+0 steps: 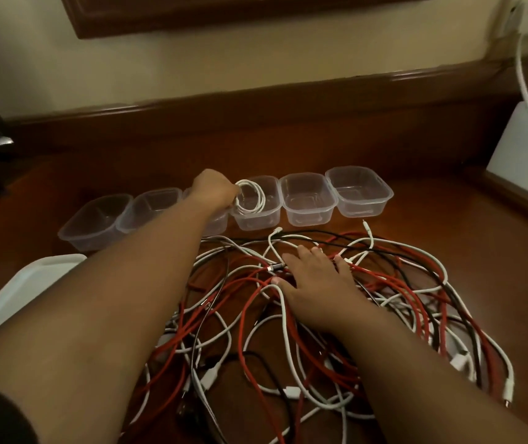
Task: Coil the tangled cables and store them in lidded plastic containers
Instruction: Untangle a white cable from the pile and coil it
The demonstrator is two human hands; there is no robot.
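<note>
My left hand (213, 190) reaches to the far row of clear plastic containers and grips a coiled white cable (251, 197), which hangs in the mouth of the fourth container (256, 219). My right hand (312, 280) lies flat, fingers spread, on top of the tangled pile of red, white and black cables (320, 315) in the middle of the wooden table. The third container is mostly hidden behind my left hand.
Several open containers stand in a row, from the leftmost container (93, 222) to the rightmost container (358, 190). A stack of white lids (22, 290) sits at the near left. A white box (525, 155) with a white cord stands at the far right.
</note>
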